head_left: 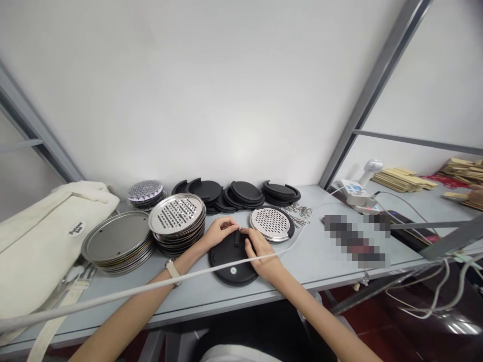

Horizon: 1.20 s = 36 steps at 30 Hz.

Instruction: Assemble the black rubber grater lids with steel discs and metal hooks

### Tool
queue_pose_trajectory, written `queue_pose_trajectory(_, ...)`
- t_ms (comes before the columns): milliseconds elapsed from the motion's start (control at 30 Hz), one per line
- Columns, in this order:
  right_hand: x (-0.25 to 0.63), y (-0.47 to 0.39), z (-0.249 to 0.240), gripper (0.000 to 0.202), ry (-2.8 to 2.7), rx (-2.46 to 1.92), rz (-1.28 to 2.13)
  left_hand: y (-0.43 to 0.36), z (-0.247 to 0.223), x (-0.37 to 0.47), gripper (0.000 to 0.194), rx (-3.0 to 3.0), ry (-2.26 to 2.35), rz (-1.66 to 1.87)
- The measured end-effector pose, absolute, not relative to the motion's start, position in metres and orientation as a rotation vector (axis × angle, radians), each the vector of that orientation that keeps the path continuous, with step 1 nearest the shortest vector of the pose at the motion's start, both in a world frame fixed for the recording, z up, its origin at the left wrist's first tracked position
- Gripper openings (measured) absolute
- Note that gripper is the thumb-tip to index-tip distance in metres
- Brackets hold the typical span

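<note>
A black round disc (234, 266) lies flat on the table in front of me, with a small pale round sticker on it and a short black strap (237, 238) near its far edge. My left hand (222, 231) reaches in from the left, thumb and fingers pinched together at the strap's far end. From the other side, my right hand (261, 254) rests over the disc, its index fingertip meeting the left fingers there. Something small and shiny shows between the fingertips, too small to name. Just beyond the right hand sits a perforated metal grater disc (270, 222) in a black rim.
Stacked grater plates (177, 213) and plain metal discs (116, 236) stand left, beside a cream bag (49, 236). Black discs (241, 193) line the wall near loose metal hooks (298, 213). A white cable (151, 287) crosses in front of my forearms.
</note>
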State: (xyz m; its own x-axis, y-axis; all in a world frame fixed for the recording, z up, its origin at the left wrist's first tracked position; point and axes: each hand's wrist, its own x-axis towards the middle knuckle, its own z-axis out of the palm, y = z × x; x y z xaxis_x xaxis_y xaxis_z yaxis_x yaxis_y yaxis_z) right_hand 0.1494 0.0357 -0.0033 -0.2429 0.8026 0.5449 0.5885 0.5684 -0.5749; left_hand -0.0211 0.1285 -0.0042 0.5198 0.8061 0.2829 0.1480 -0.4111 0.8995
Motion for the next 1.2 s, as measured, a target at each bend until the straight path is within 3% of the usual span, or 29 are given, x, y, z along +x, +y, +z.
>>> queue_pose_trajectory(1200, 0.1502, 0.0404, -0.011, 0.034, -1.939, -1.125, 0.254, 0.1259, -0.0079, -0.0198, 0.027, 1.78, 0.852, 0.965)
